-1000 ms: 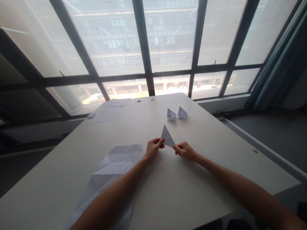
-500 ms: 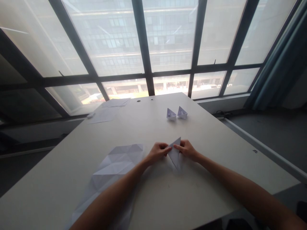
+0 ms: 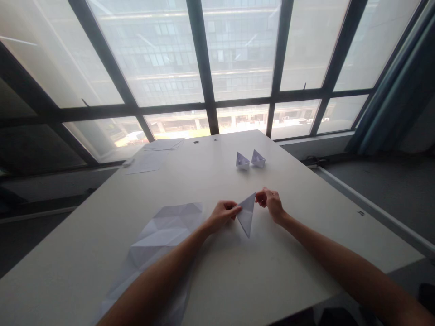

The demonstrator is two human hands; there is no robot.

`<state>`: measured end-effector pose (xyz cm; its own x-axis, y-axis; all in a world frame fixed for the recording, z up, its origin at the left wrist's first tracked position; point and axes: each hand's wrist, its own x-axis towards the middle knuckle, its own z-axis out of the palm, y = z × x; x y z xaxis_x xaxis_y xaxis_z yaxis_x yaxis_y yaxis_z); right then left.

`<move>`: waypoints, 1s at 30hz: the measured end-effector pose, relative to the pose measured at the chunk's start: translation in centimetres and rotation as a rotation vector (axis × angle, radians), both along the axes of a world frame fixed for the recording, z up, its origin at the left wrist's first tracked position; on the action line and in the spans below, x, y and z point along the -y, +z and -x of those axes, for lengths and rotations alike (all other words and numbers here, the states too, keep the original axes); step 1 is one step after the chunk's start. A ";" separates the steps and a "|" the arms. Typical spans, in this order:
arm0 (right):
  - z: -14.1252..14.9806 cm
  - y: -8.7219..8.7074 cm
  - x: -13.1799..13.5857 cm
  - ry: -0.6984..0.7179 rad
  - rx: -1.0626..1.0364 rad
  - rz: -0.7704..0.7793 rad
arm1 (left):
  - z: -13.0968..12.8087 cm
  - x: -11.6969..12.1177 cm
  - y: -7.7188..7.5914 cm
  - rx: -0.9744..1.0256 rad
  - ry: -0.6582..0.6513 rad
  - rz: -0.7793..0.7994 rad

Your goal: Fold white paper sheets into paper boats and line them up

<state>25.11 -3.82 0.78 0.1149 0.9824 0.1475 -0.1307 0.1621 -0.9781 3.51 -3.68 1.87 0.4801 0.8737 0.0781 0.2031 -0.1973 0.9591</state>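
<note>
A folded white paper triangle [image 3: 247, 214] hangs point-down just above the table, its narrow tip towards me. My left hand [image 3: 224, 213] pinches its left corner, thumb on top. My right hand [image 3: 271, 203] is beside the upper right corner, fingers loosely bent and holding nothing that shows; whether a fingertip touches the paper edge is unclear. Beyond my hands stand two folded paper pieces, a left one [image 3: 242, 161] and a right one [image 3: 258, 159], like small open boats. Under my left forearm lies a large creased paper sheet [image 3: 159, 235], partly covered by the arm.
The white table [image 3: 288, 253] reaches towards a wall of windows. Flat paper sheets [image 3: 146, 164] lie at its far left, with a small white object [image 3: 127, 163] beside them. A blue curtain [image 3: 390, 86] hangs at the right.
My right hand has let go of the triangle's face and moved slightly up and right. My left hand keeps its pinch, and more of the paper's face shows.
</note>
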 end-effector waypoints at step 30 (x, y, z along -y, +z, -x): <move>1.0 -0.1 1.6 0.517 0.442 -0.017 | -0.4 -1.0 -1.5 0.489 0.265 0.253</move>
<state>24.08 -5.37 0.72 -0.4431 0.8921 0.0887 0.2155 0.2021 -0.9554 3.92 -2.72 0.34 0.2047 0.9788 0.0084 -0.2614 0.0463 0.9641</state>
